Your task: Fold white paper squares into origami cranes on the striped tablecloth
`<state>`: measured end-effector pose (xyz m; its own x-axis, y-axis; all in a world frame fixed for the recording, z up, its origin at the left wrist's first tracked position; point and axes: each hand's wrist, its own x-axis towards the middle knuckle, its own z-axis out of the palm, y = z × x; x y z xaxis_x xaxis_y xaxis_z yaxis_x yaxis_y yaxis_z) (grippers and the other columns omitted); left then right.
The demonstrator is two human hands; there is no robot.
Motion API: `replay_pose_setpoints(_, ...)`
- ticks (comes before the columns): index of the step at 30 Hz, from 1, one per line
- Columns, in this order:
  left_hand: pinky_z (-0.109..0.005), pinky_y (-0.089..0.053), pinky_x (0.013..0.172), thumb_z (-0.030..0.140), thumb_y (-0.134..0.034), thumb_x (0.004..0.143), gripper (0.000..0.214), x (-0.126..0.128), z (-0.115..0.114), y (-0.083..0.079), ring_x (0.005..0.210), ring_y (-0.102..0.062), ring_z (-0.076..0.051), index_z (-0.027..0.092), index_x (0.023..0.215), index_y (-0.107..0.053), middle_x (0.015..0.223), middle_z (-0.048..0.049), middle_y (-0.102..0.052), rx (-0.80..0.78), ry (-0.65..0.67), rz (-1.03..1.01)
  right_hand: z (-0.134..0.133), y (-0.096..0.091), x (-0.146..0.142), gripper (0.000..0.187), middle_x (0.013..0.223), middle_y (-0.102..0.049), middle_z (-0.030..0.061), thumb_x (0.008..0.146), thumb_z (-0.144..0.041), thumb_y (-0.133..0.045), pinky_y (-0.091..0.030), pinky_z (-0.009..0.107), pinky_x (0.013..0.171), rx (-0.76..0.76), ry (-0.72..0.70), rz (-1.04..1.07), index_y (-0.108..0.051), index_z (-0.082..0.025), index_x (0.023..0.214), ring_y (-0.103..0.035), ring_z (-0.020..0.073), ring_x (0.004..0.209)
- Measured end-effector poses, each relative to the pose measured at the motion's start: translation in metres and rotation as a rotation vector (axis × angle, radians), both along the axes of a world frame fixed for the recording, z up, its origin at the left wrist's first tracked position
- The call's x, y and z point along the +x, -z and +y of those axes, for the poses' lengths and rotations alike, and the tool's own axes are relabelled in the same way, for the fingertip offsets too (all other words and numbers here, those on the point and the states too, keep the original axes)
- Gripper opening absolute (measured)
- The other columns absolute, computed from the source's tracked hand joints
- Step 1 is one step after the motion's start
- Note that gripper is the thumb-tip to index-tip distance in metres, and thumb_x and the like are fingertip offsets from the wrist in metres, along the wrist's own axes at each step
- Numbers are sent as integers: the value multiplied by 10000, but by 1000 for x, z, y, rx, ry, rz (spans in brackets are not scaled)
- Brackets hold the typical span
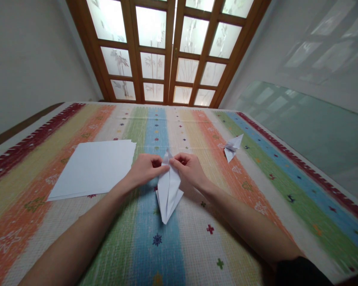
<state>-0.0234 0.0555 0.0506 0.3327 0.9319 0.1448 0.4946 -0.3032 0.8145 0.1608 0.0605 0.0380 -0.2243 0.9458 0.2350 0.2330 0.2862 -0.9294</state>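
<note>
**Two Thumbs on a Folded Paper (168, 186)**

A stripy cloth (158, 262) covers the table. On the left lies a pile of flat white sheets (92, 169). Their edges do not quite line up.

Next comes the left hand (146, 169), just beside the pile. Its thumb and finger pinch the far left side of the folded paper. The folded paper is in the middle, over the blue stripe, long and thin, with a pointy end near and another far. Little flaps stick out on both sides. Behind it, at the far end, stand brown wooden doors (170, 51) with cloudy glass.

The right hand (189, 167) pinches the far right side of the paper, close to the other hand. A black sleeve (298, 272) shows at the near right.

Farther right, well apart from the hands, a small folded white shape (233, 147) sits on the cloth.
</note>
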Motion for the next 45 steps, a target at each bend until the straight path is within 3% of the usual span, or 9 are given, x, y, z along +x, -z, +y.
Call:
replay_pose_setpoints(6,-201,-280,475,358,-624,776,302,-3,3,3,484,-410,-80,157,551,-644,492,42,-513,38,-9,11,0,8,2,250,695,-683,25,779,-415,-650,-424,223,541,-27,-120,2,-722,-176,771,-569,115,594)
replay_pose_setpoints(10,-194,-295,472,304,-596,782,262,-7,5,3,479,-439,-85,164,573,-667,486,43,-534,62,43,-2,1,15,2,345,564,-594,-8,791,-489,-643,-341,216,478,-27,-119,-38,-691,-171,665,-489,97,513)
replay_pose_setpoints(14,-215,-432,546,303,-604,789,185,-5,2,-2,594,-593,-129,179,794,-740,678,-4,-698,52,86,-67,0,16,2,366,541,-569,-8,810,-475,-621,-331,233,486,18,-46,-82,-678,-170,615,-472,102,508)
replay_pose_setpoints(17,-245,-492,620,338,-690,752,226,1,-3,-7,666,-633,-147,191,914,-743,815,-36,-747,133,22,-111,-2,15,0,370,542,-579,-1,822,-469,-608,-338,241,507,59,6,-132,-676,-174,608,-488,113,526)
replay_pose_setpoints(21,-245,-464,603,354,-667,784,183,7,-6,-6,628,-608,-143,192,721,-725,698,-25,-717,238,-74,-123,-7,14,-3,398,545,-565,0,853,-480,-572,-324,249,532,136,-2,-194,-634,-186,592,-480,117,542)
replay_pose_setpoints(28,-252,-376,551,380,-625,802,380,8,-8,-4,522,-479,-114,183,487,-546,513,19,-552,305,-160,-169,-15,16,-7,439,619,-526,-2,924,-484,-443,-359,262,604,174,-179,-177,-498,-195,598,-477,125,616)
replay_pose_setpoints(31,-259,-348,533,384,-590,821,404,9,-8,-4,503,-439,-112,186,478,-514,485,28,-494,312,-196,-171,-15,19,-7,420,641,-516,-2,942,-465,-392,-374,267,620,167,-203,-183,-472,-202,624,-486,134,641)
replay_pose_setpoints(37,-263,-375,529,398,-652,756,252,11,-9,-4,523,-479,-125,192,613,-623,546,21,-573,250,-226,-242,-18,21,-8,356,638,-532,-3,932,-385,-420,-364,274,623,211,-143,-205,-498,-201,637,-478,135,627)
replay_pose_setpoints(45,-250,-370,515,407,-656,755,317,12,-10,-4,503,-454,-109,188,546,-561,508,34,-518,240,-218,-280,-23,17,-10,362,624,-527,0,924,-373,-435,-371,285,640,285,-92,-265,-465,-211,601,-464,139,621)
